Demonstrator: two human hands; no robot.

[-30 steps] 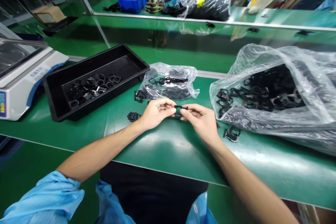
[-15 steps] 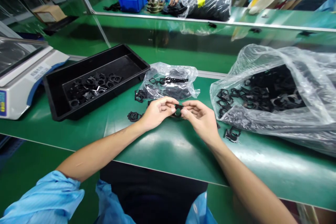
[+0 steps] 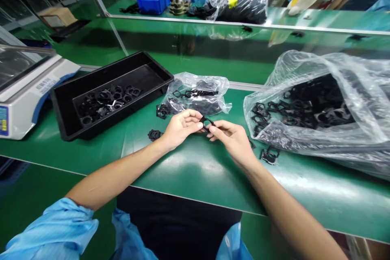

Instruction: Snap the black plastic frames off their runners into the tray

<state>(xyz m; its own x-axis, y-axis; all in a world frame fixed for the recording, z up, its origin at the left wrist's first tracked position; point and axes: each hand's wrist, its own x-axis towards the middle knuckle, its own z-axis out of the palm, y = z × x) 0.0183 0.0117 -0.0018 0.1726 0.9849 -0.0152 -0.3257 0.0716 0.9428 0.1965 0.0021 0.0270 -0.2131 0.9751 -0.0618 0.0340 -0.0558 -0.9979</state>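
The left hand (image 3: 181, 126) and the right hand (image 3: 233, 142) held a small black plastic frame (image 3: 206, 122) up over the green table (image 3: 195, 174), pinching it between their fingertips. Two more black frames (image 3: 154, 135) lay on the table near the left hand, and one (image 3: 269, 156) lay near the right hand. A small clear bag (image 3: 210, 85) of frames sat just ahead of the hands. A big clear bag (image 3: 304, 65) full of frames lay to the right. A black tray (image 3: 100, 69) with frames in it sat to the left, beside a white scale (image 3: 27, 93).
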